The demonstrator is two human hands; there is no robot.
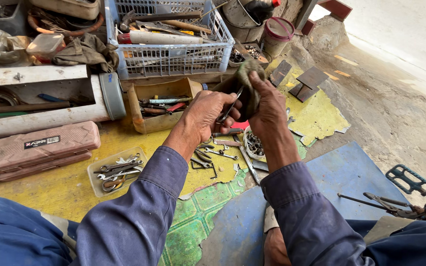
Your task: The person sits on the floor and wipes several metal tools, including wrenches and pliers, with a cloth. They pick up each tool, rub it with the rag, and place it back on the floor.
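Left hand (208,116): fingers pinching thin metal tool (230,109)
Right hand (267,106): clenched around dirty rag (245,83), wrapping tool's tip
Below hands: loose spanners (213,155)

— Surface? 
— Floor (65,192), covered in worn yellow, green and blue sheet, torn in places.
— Resting directly on it?
— Pink tool case (38,148), clear tray of wrenches (117,171), open cardboard box of tools (161,106), loose spanners (213,155), small tub of parts (254,144), dark metal plates (309,81).
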